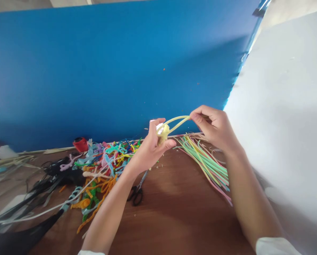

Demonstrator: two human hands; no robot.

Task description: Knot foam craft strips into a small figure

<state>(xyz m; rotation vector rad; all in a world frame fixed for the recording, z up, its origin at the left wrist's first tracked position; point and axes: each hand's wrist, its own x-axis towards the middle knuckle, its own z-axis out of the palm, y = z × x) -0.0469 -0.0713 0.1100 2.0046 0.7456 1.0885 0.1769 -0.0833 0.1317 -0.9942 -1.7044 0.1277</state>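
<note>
Between my two hands runs a yellow pipe cleaner [177, 118], bent into a loop. My left hand [150, 148] is closed around a small coiled yellow piece [164, 134] at one end of it; a bright white patch shows behind the fingers. At the other end, the thumb and forefinger of my right hand [214, 125] pinch the loop's tip. Below, black-handled scissors [136, 194] lie on the brown table [174, 219], partly hidden by my left forearm.
A heap of colourful pipe cleaner pieces [105, 159] lies at left, with a red roll [80, 144] behind it. Straight pipe cleaners [206, 163] form a bundle at right. Black straps [33, 226] and a white cord [49, 210] cross the left side. A blue panel [107, 71] stands behind.
</note>
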